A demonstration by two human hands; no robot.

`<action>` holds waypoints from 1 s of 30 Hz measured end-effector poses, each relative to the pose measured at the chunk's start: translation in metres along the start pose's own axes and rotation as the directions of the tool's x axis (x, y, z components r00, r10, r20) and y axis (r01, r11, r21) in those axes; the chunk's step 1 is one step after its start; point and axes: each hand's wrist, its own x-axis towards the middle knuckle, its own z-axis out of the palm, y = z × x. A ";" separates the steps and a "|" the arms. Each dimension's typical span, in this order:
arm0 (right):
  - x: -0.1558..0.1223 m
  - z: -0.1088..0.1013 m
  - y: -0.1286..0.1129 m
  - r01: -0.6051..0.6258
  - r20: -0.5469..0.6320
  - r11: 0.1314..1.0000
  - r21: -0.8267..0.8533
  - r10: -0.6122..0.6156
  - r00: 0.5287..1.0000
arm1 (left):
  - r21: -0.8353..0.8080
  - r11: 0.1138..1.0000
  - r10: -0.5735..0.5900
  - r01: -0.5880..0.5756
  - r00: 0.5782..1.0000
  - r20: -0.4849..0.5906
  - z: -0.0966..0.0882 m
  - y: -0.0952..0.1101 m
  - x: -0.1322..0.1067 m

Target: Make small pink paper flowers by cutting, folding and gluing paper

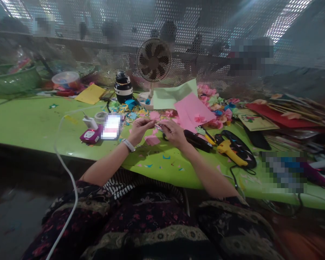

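Observation:
My left hand (139, 130) and my right hand (175, 133) meet above the green table, fingertips pinched close together. Something small lies between the fingers, too hidden for me to make out. Just below them is a small stack of pink paper pieces (152, 140). A larger pink sheet (192, 110) rests over a pale green sheet (174, 96) beyond my right hand. A long black object (199, 141) lies beside my right wrist, partly behind it. Colourful paper scraps (124, 110) are strewn beyond my left hand.
A small fan (154, 60) and a black bottle (123, 88) stand at the back. Left are a lit phone (111, 127) and a purple socket box (90, 135) with a white cable. A yellow glue gun (233, 153) lies right, near pink paper flowers (206, 94).

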 end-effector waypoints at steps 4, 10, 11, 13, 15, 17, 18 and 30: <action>-0.002 -0.001 -0.004 -0.049 0.010 0.997 -0.051 0.050 0.999 | 0.014 0.999 0.030 -0.030 0.999 -0.031 0.001 0.003 -0.001; -0.002 -0.002 -0.003 -0.043 0.011 0.999 -0.022 0.043 0.999 | 0.047 0.997 0.066 -0.067 0.998 0.020 -0.001 0.003 -0.001; -0.001 -0.002 -0.003 -0.045 0.009 0.999 -0.013 0.045 0.999 | 0.045 0.997 0.066 -0.067 0.997 0.026 -0.001 0.002 -0.001; -0.001 -0.002 -0.002 -0.047 0.015 0.999 -0.003 0.047 0.999 | 0.037 0.998 0.058 -0.059 0.998 0.030 -0.002 0.000 -0.001; 0.000 -0.002 -0.002 -0.043 0.024 0.999 0.001 0.043 0.999 | 0.017 0.999 0.037 -0.037 0.999 0.031 -0.002 -0.001 -0.001; 0.000 -0.002 -0.001 -0.035 0.029 0.999 0.002 0.035 0.999 | -0.016 1.000 0.010 -0.009 1.000 0.028 -0.002 -0.002 -0.001; 0.000 -0.002 0.000 -0.029 0.029 1.000 0.003 0.029 0.999 | -0.031 1.000 -0.002 0.003 1.000 0.026 -0.001 -0.002 -0.001; -0.002 0.000 -0.002 -0.026 -0.014 1.000 -0.010 0.026 1.000 | 0.019 0.999 0.031 -0.031 1.000 0.005 -0.002 -0.001 0.000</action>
